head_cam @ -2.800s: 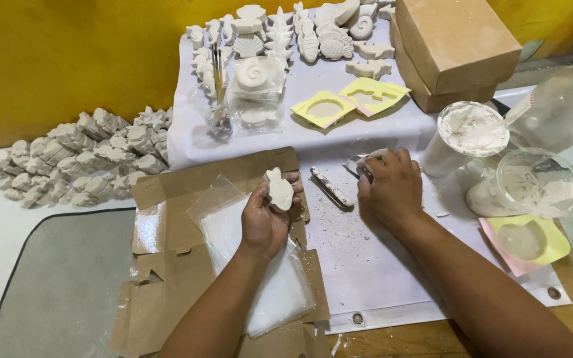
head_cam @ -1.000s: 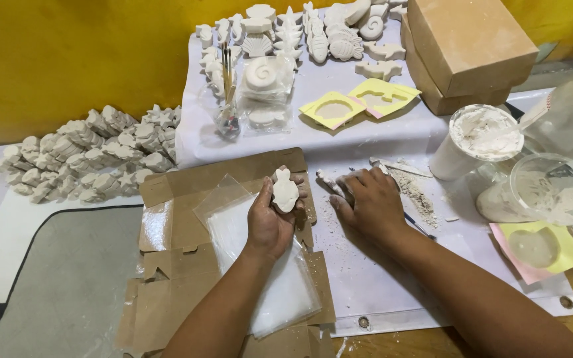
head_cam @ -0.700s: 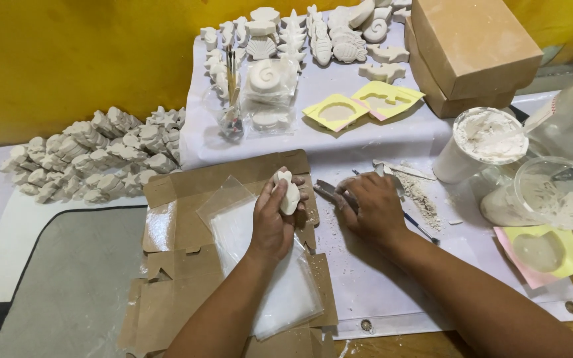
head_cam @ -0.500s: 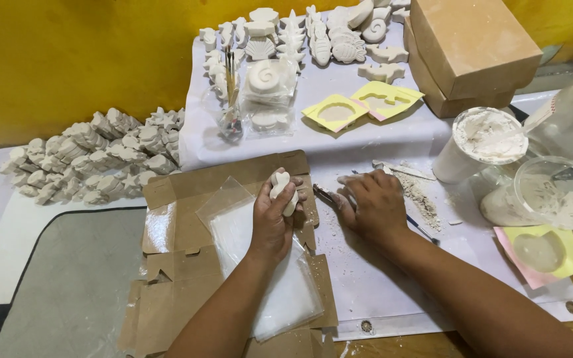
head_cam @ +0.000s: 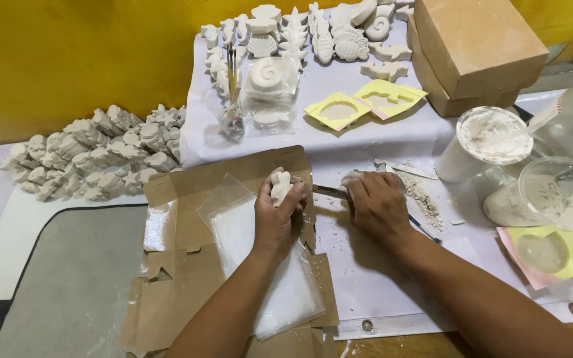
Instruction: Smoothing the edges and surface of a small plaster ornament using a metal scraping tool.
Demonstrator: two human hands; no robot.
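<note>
My left hand (head_cam: 274, 219) grips a small white plaster figure (head_cam: 280, 185), held upright over a clear plastic sheet (head_cam: 260, 265) that lies on flattened brown cardboard (head_cam: 187, 285). My right hand (head_cam: 374, 205) is closed around the handle of a thin metal scraping tool (head_cam: 329, 192) whose blade points left toward the figure, close to it but apart. Plaster crumbs (head_cam: 422, 195) lie just right of that hand on the white sheet.
A heap of plaster casts (head_cam: 94, 152) lies at the left. More casts (head_cam: 313, 30) and yellow moulds (head_cam: 366, 103) sit on the raised white surface behind. A brown box (head_cam: 479, 46), a white tub of powder (head_cam: 482, 142), a clear bowl (head_cam: 562, 192) and a yellow heart mould (head_cam: 552, 248) stand right.
My right hand came back from the tools on the white sheet, now gripping the scraping tool and nearing the figure. My left hand turned the figure slightly and kept it over the plastic.
</note>
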